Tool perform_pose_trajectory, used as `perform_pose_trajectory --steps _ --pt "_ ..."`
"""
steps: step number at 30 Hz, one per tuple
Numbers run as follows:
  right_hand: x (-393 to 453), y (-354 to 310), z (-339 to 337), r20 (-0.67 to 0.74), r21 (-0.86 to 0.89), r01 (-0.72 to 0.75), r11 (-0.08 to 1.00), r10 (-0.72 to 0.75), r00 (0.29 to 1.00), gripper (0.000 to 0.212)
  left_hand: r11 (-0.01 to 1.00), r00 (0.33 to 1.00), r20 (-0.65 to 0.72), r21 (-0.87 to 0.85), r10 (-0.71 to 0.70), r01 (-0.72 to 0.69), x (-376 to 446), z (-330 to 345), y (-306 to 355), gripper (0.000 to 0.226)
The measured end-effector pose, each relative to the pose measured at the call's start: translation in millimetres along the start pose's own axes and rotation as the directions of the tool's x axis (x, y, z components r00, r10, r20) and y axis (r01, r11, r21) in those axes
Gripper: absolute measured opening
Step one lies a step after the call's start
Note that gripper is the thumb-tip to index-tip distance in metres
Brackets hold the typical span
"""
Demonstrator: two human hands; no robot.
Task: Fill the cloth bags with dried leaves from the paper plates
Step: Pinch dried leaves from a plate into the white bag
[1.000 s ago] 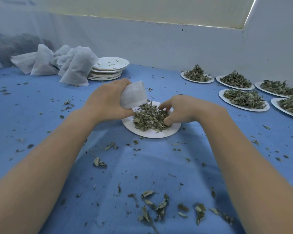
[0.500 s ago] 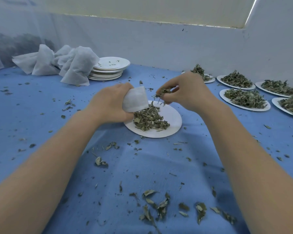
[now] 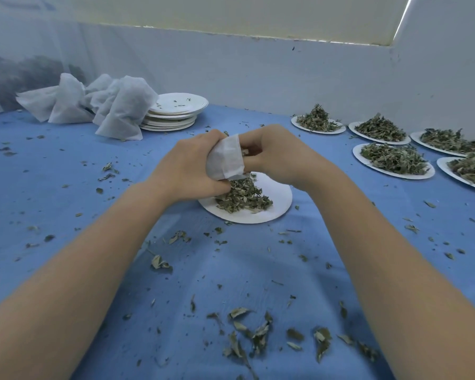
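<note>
Head view: right hand, half second earlier lifting pinch of leaves above plate, had reached bag mouth, fingers curled, pushing leaves in. Left hand gripped bag, centre, above plate. Pile remained; filling unfinished.

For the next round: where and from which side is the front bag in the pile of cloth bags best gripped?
A judgement: pinch the front cloth bag at its upper corner, coming from the right front. It leans on the other bags, its flat face toward the camera and its lower edge on the blue table. The plate stack sits close behind, so avoid reaching from there.
</note>
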State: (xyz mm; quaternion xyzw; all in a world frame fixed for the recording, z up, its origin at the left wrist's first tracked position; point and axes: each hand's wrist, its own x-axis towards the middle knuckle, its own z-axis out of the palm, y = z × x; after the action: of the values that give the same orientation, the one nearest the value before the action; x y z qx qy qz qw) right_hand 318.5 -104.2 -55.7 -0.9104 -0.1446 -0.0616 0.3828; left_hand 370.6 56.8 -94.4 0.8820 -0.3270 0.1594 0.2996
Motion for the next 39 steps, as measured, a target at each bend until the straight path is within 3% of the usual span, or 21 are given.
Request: perform_pose_trajectory --steps 3,5,7,8,12,16,21,24,27,29,35,39 --pt "-5 2 -10 0.152 0.093 -0.023 0.995 0.009 0.988 0.03 1.0 1.0 0.017 -0.009 -0.01 0.01 0 -1 -2 0.051" --pt "-7 3 -15 0.209 0.281 -0.093 0.955 0.034 0.977 0.042 1.0 0.999 0.018 -0.011 -0.026 0.026 0 -1 -3 0.052" --pt "-7 4 -17 0.21 0.433 -0.128 0.892 0.038 0.977 0.045 0.999 0.999 0.001 -0.008 -0.04 0.04 0 -1 -3 0.052" --pt "-7 4 -17 0.177 0.425 -0.106 0.899 0.032 0.984 0.042 0.999 0.999 -0.008 -0.007 -0.038 0.038 0 -2 -3 0.052" --pt "-1 2 -4 -0.089 0.092 -0.054 0.994 0.062 0.994 0.018 1.0 0.999 -0.031 -0.018 -0.023 0.022 1 -3 -2 0.052" --pt "7 0 12 -0.258 -0.115 -0.066 0.991 0.034 0.965 0.017 1.0 0.999 -0.038 0.006 0.002 -0.002 1 -3 2 0.052" --pt "1 -1 -2 -0.24 0.051 -0.047 0.998 0.057 0.969 0.015 0.998 0.999 -0.042 0.061 -0.026 0.029 0 -7 -5 0.045" --pt "-3 1 -16 -0.099 -0.218 -0.192 0.957 0.174 0.98 0.014 0.994 0.997 -0.052 0.094 -0.055 0.059 0 -11 -9 0.045" --pt "-7 3 -17 0.17 -0.466 -0.294 0.834 0.411 0.896 0.048 0.992 0.996 -0.058 0.101 -0.07 0.076 0 -12 -11 0.047" --pt "-7 3 -9 0.232 -0.496 -0.283 0.821 0.439 0.868 0.054 0.992 0.997 -0.049 0.109 -0.066 0.071 0 -12 -11 0.049" --pt "-1 17 10 0.112 -0.418 -0.234 0.878 0.305 0.946 0.019 0.991 0.997 -0.039 0.114 -0.06 0.064 -1 -9 -12 0.051" --pt "-2 23 3 0.025 -0.362 -0.233 0.903 0.259 0.966 0.014 0.99 0.997 -0.035 0.119 -0.066 0.07 -1 -10 -13 0.051"
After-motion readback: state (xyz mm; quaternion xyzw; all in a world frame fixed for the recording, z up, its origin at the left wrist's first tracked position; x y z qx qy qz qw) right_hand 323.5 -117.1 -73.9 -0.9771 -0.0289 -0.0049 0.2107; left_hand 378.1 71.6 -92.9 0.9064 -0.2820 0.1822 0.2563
